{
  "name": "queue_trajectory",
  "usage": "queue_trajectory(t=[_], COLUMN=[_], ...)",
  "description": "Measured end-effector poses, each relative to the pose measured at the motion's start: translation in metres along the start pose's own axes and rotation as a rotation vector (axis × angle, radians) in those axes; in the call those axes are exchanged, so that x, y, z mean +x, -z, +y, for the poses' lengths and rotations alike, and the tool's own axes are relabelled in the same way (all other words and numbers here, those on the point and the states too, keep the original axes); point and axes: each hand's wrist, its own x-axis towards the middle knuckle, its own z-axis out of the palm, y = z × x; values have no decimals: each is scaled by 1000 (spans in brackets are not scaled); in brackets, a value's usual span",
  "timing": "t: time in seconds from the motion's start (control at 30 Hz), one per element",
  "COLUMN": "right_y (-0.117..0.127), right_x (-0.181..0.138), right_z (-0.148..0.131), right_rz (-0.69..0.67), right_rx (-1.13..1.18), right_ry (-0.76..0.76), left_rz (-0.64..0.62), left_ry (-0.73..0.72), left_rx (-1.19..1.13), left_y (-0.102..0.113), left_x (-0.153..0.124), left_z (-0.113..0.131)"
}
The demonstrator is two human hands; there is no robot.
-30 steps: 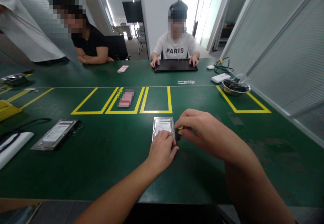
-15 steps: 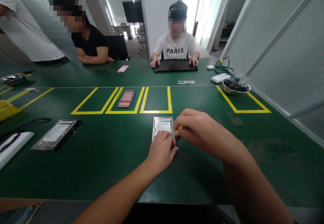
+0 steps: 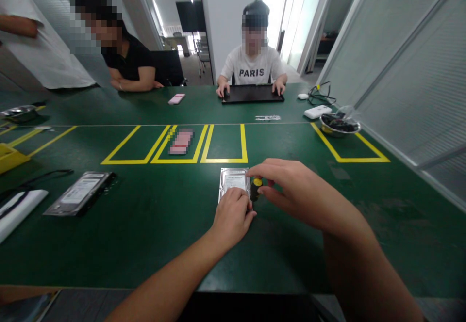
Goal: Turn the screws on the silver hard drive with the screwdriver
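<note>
A silver hard drive (image 3: 233, 179) with a white label lies on the green table in front of me. My left hand (image 3: 233, 215) rests over its near part, fingers curled round the right edge, and covers much of it. Against that right side stands a short screwdriver (image 3: 256, 190) with a black handle and a yellow top; its tip is hidden. My right hand (image 3: 278, 181) is at the handle, thumb against its side and index finger reaching over towards the drive, in a loose grip.
Another hard drive (image 3: 80, 193) lies to the left, beside a white object (image 3: 22, 213) with a black cable. Yellow tape (image 3: 224, 160) marks boxes; a pink phone (image 3: 181, 141) lies in one. A metal bowl (image 3: 340, 130) stands at the right. Across the table, a person holds a black panel (image 3: 253, 94).
My right hand's fingers have spread and loosened round the screwdriver, showing more of its yellow top and black handle. My left hand and the hard drive have stayed put.
</note>
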Motion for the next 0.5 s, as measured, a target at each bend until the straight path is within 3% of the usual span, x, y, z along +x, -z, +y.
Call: queue_trajectory(t=[0.5], right_y=[-3], right_x=[2], right_z=[-1], right_rz=[-6], right_rx=[-3], right_ry=[-19], left_rz=[-9], left_ry=[-1], left_rx=[12], left_y=[0], left_x=[1], left_z=[-1])
